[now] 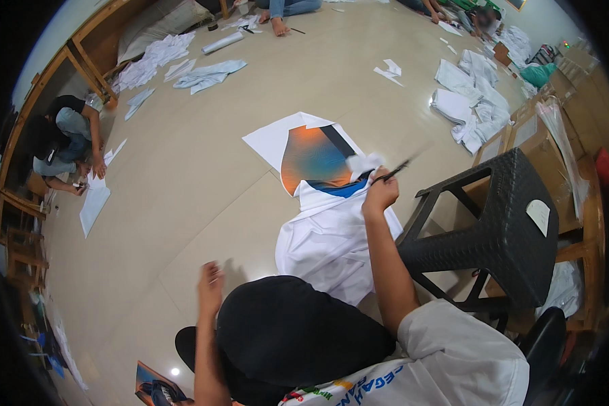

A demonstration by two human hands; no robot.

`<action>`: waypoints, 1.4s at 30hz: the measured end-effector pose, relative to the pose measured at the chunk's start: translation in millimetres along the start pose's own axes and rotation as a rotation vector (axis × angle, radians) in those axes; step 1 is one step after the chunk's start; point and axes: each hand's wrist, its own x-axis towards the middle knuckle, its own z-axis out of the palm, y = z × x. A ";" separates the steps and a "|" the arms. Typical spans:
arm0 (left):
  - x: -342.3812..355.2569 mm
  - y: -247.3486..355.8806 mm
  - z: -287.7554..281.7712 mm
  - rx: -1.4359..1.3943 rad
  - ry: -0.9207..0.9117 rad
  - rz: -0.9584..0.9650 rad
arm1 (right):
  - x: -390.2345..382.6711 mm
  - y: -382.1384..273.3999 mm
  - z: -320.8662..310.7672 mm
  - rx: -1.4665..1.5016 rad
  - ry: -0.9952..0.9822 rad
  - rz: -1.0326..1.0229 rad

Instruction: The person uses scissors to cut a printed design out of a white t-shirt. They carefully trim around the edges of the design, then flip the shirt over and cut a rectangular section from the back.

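Observation:
My right hand [379,193] is closed on black-handled scissors [398,170], their blades blurred, with a small white scrap [362,164] beside them. Beneath lies white fabric [321,240] bunched over the floor, along the lower edge of a printed piece in orange, blue and black [311,152] with a white piece [264,142] under it. My left hand [211,277] is raised away from the fabric, somewhat blurred, its loosely bent fingers apart with nothing visible in them. Black cloth [291,331] over my lap fills the lower middle.
A black plastic stool [501,223] stands close at right, before cardboard boxes [568,115]. White cloth piles [474,101] lie at upper right. A co-worker [68,135] crouches at left over white pieces [95,203]; others sit at the back. Another print [145,382] shows at lower left.

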 end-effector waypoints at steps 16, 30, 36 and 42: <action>42.2 -27.8 78.1 0.352 -0.040 0.281 | -89.2 25.8 -146.6 -0.879 -0.502 -0.181; -1.3 -124.5 -62.9 0.541 -0.080 0.049 | -71.4 69.2 -141.8 -1.048 -0.745 -0.410; 2.4 -87.9 -19.3 0.684 0.087 0.204 | -41.6 87.8 -146.9 -1.304 -0.809 -0.300; -0.3 -63.2 -32.7 0.493 0.059 0.196 | -209.2 104.4 -120.1 -1.086 -1.121 -0.535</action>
